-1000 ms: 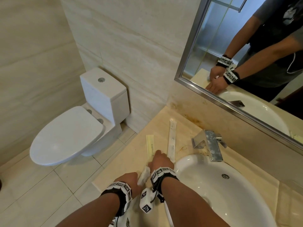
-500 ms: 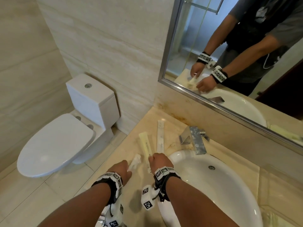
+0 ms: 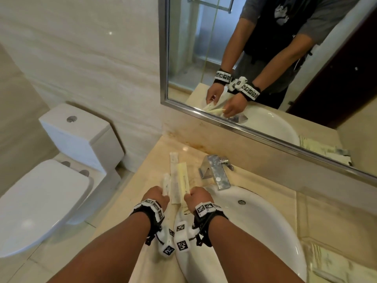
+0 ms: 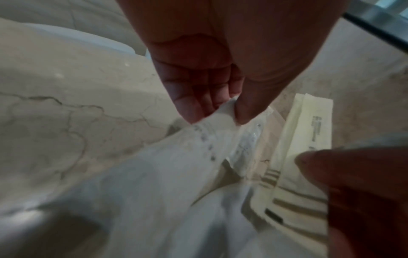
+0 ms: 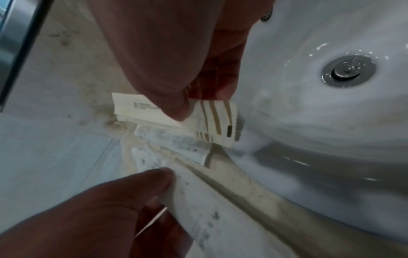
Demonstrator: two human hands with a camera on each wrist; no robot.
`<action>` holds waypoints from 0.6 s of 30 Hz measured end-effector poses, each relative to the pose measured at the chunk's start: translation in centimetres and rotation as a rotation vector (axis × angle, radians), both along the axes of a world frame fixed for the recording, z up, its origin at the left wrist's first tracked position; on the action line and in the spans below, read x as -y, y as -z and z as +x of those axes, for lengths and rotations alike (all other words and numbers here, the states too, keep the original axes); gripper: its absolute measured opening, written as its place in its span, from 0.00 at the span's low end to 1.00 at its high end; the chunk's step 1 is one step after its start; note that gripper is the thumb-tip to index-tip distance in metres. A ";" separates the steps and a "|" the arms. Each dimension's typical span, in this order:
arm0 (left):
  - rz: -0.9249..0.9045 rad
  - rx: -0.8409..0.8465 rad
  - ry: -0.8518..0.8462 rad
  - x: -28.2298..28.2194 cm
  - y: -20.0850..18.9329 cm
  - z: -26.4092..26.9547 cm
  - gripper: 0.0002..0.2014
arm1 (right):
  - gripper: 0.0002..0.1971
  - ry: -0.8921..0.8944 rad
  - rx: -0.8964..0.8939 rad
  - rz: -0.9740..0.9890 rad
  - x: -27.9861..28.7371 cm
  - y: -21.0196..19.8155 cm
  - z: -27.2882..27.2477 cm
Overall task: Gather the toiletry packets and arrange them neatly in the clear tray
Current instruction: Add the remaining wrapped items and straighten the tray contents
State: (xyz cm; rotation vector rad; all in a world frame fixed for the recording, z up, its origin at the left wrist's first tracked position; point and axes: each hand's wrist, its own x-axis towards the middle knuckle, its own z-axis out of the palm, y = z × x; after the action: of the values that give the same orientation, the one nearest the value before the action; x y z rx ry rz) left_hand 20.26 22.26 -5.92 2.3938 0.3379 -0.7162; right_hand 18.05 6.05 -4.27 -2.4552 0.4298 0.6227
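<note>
My left hand [image 3: 163, 193] pinches the near end of a short white packet [image 3: 166, 181] over the beige counter [image 3: 130, 203]; the left wrist view shows thumb and fingers of that hand [image 4: 223, 113] closed on this white packet [image 4: 198, 148]. My right hand [image 3: 188, 194] pinches a cream packet [image 3: 182, 177] with brown stripes, plain in the right wrist view, where that hand [image 5: 185, 108] has the cream packet [image 5: 137, 108]. A long white packet [image 3: 173, 170] lies flat on the counter between the two. The clear tray [image 3: 306, 240] sits at the lower right with cream packets in it.
A white sink basin [image 3: 255, 221] lies right of my hands, with a chrome faucet [image 3: 216, 170] behind it. A mirror [image 3: 265, 68] runs along the back wall. A toilet [image 3: 61, 160] stands on the left, below the counter's edge.
The right hand took the cream packet off the counter and carried it right, across the long white packet. The left hand moved its white packet forward, close beside them.
</note>
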 end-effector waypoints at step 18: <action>-0.021 -0.026 0.020 -4.7 3.3 2.5 0.08 | 0.03 -0.109 -0.066 -0.089 -3.5 4.5 4.3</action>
State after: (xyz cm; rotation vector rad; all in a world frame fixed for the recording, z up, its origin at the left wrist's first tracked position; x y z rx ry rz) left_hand 22.79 26.95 -9.23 2.3731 0.3157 -0.7564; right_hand 22.33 9.54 -8.73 -2.5623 0.3580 0.7468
